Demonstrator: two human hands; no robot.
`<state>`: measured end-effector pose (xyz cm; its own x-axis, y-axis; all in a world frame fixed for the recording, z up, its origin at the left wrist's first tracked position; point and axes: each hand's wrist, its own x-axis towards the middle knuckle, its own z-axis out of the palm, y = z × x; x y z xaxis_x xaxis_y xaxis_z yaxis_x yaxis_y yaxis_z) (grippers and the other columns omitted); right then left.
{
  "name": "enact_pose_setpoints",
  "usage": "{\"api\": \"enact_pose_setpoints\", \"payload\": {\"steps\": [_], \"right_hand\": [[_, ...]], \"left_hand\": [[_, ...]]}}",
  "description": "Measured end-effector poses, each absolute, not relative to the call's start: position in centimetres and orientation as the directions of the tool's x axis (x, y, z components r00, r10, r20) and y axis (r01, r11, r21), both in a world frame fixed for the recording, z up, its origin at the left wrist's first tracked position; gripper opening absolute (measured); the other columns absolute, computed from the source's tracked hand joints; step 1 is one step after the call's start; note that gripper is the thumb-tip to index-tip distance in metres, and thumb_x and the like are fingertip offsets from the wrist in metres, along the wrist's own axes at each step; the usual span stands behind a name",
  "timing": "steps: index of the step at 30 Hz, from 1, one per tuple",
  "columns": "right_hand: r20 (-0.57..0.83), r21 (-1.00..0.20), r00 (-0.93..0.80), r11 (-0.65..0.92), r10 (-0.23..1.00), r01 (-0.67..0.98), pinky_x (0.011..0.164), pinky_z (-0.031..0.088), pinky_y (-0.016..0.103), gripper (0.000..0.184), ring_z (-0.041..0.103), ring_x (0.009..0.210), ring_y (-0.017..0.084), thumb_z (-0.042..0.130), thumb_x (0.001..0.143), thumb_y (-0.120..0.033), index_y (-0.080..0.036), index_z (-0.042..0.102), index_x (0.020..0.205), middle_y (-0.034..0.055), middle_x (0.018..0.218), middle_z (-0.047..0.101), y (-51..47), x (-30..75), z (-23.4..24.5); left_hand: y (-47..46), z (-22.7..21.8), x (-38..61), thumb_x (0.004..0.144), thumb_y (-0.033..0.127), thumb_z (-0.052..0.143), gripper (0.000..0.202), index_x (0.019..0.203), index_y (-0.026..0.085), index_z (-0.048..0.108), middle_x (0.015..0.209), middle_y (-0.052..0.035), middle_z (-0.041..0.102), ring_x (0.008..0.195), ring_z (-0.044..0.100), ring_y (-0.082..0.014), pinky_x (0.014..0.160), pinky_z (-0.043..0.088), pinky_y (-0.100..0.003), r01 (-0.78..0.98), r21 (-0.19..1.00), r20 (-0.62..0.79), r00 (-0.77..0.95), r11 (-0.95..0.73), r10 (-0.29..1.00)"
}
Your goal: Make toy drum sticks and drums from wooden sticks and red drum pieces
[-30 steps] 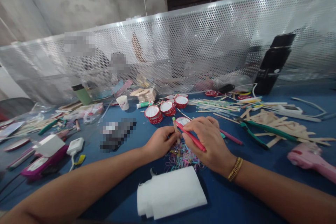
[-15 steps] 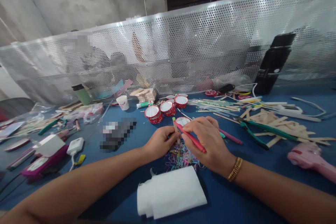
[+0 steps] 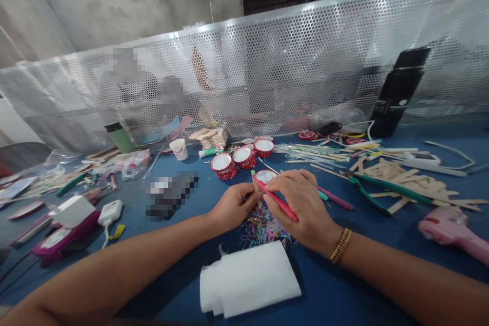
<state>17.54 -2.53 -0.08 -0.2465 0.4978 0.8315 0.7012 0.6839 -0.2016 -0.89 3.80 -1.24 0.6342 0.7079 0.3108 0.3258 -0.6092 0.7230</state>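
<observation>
My left hand [image 3: 233, 207] and my right hand [image 3: 300, 201] meet at the middle of the blue table [image 3: 344, 285]. The left hand's fingers pinch a wooden craft stick with a green tip [image 3: 254, 181], held upright. My right hand is closed round a red stick [image 3: 277, 201] that slants down to the right and touches the wooden one. A heap of small coloured rubber bands [image 3: 263, 227] lies right under both hands. A round red-rimmed cap [image 3: 266, 175] sits just behind the fingers.
A folded white cloth [image 3: 248, 280] lies near me. Red-rimmed caps [image 3: 243, 157], loose wooden sticks [image 3: 401, 175], green-handled pliers [image 3: 372, 188] and a pink tool [image 3: 454, 234] sit to the right. A white adapter [image 3: 109, 212] and a magenta box [image 3: 63, 237] lie left. A perforated metal screen [image 3: 267, 71] backs the table.
Both hands stay almost in place; the right hand with the red stick has edged slightly left and up against the wooden stick.
</observation>
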Motion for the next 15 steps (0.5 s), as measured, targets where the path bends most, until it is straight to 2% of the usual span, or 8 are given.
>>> {"api": "enact_pose_setpoints", "payload": {"steps": [11, 15], "right_hand": [[0.818, -0.237, -0.201, 0.634, 0.54, 0.736, 0.088, 0.034, 0.041, 0.007, 0.057, 0.089, 0.02, 0.054, 0.092, -0.027, -0.023, 0.059, 0.091, 0.0021, 0.087, 0.066, -2.34, 17.84, -0.32], [0.831, -0.238, -0.189, 0.64, 0.524, 0.731, 0.086, 0.034, 0.041, 0.006, 0.058, 0.087, 0.02, 0.054, 0.092, -0.028, -0.023, 0.057, 0.09, 0.0017, 0.085, 0.066, -2.36, 17.93, -0.26]], "left_hand": [[3.56, -0.98, -1.01, 0.097, 0.032, 0.045, 0.029, 0.077, 0.014, 0.058, 0.067, 0.0015, 0.054, 0.06, 0.047, -0.0107, 0.057, 0.037, -0.021, 0.355, 0.701, 0.316, 0.623, -0.619, 0.715], [3.54, -1.03, -0.97, 0.097, 0.035, 0.046, 0.03, 0.077, 0.015, 0.057, 0.067, 0.0013, 0.054, 0.061, 0.047, -0.011, 0.057, 0.037, -0.021, 0.349, 0.713, 0.31, 0.621, -0.608, 0.72]]}}
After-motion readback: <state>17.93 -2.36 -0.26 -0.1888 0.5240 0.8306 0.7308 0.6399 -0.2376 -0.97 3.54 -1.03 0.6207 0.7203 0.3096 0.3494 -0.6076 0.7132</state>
